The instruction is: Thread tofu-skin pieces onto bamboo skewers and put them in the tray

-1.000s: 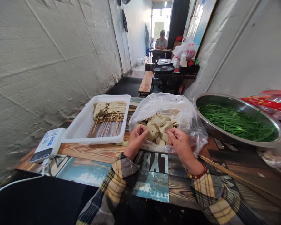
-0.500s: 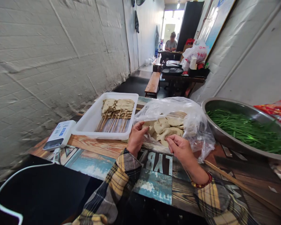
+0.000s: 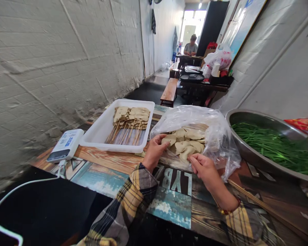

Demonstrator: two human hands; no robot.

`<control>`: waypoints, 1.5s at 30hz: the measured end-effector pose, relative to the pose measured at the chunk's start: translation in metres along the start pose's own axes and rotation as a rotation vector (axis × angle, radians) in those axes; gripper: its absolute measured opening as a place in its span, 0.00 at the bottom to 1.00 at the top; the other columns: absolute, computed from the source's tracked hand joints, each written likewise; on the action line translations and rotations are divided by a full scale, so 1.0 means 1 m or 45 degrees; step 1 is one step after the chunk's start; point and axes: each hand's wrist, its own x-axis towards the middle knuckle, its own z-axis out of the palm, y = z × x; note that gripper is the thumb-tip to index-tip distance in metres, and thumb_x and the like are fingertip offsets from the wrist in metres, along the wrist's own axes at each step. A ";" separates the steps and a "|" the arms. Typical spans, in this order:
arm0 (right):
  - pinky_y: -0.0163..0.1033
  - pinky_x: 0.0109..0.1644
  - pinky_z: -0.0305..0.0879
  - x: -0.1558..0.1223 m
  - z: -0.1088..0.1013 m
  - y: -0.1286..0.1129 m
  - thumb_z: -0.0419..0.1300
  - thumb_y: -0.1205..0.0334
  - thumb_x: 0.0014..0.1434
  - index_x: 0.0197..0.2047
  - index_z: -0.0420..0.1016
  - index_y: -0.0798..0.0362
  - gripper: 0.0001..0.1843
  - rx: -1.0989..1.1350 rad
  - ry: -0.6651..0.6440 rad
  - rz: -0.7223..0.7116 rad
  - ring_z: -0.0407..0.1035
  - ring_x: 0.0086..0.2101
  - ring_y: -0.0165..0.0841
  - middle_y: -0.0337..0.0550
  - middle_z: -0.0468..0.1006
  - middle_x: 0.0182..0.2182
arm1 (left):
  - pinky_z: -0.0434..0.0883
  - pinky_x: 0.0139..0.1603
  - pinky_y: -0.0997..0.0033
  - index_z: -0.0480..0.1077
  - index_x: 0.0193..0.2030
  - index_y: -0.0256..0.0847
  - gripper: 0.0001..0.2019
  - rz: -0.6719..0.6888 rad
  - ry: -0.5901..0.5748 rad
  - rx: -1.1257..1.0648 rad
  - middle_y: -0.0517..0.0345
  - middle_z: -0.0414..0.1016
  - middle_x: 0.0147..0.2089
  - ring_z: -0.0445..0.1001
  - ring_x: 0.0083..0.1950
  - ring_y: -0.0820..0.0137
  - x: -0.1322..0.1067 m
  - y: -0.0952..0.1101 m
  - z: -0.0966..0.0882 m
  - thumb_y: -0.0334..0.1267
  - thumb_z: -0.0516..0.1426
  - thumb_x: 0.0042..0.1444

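In the head view, my left hand is closed on a flat beige food slice, thumb and fingers at its near left edge. My right hand is pinched at the near edge of another soft beige slice. A thin stick, seemingly a wooden skewer, shows faintly below that palm and wrist; its tip is hidden. More slices lie piled in an open clear plastic bag between and beyond my hands. To the left, a white tray contains skewered beige slices, their sticks pointing towards me.
A large metal bowl of green chives or similar stalks stands at right. Loose wooden skewers lie before it. A white scale with a cable sits left. Beyond are a bench and a seated person.
The view has shifted slightly, moving most things a little rightward. My right hand has drawn slightly towards me, and the slice in my left fingers shows more fully.
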 end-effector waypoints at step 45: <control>0.31 0.23 0.56 -0.010 0.000 0.000 0.53 0.59 0.61 0.28 0.76 0.55 0.15 -0.587 -0.082 -0.456 0.62 0.19 0.28 0.35 0.68 0.17 | 0.69 0.42 0.70 0.74 0.42 0.37 0.16 0.204 0.091 0.164 0.55 0.78 0.40 0.73 0.40 0.68 0.005 -0.007 -0.002 0.35 0.62 0.43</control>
